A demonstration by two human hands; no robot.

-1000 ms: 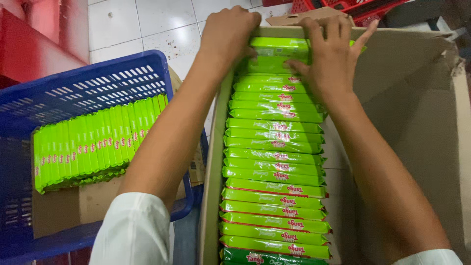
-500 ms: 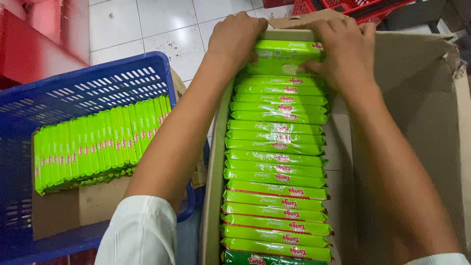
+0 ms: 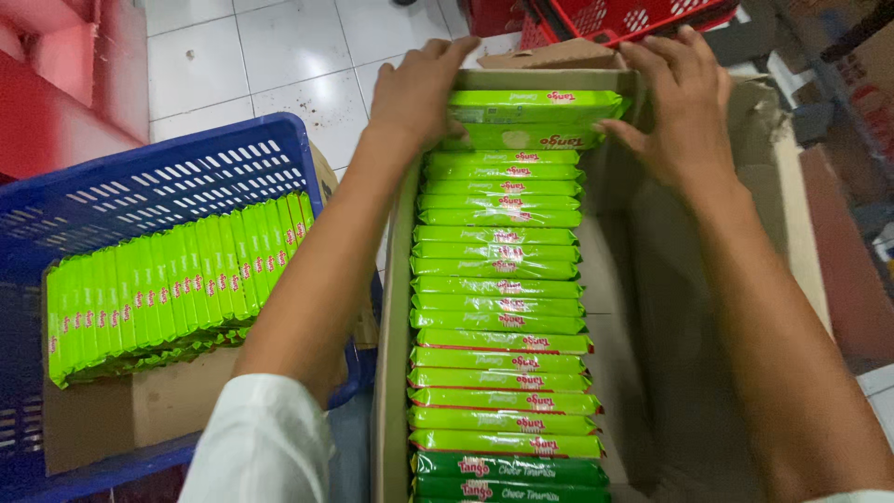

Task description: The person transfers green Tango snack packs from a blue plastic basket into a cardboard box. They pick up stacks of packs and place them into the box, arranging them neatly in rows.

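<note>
Gripping the top green packet [image 3: 531, 107] at the 12 o'clock end of the row, left hand [image 3: 419, 93] curled over its left end, right hand [image 3: 684, 102] spread flat against its right end, thumb tucked under. Compared with a second ago, both hands set wider apart and the packet raised onto its edge, tilted up above the rest instead of lying pressed flat among them; likely worked loose from the stack.

Filling the left side of the open cardboard box [image 3: 792, 214], a single column of green packets [image 3: 503, 307] lying edge to edge from 12 down to 6 o'clock, two darker green packets [image 3: 507, 470] at the near end. Right half of the box bare.

At 9 o'clock, a blue plastic basket [image 3: 140, 186] holding a cardboard tray [image 3: 130, 410] with more green packets [image 3: 177, 289] standing in a tight row. At 12 to 1 o'clock, a red basket [image 3: 643, 14] on the white tiled floor [image 3: 279, 56].
</note>
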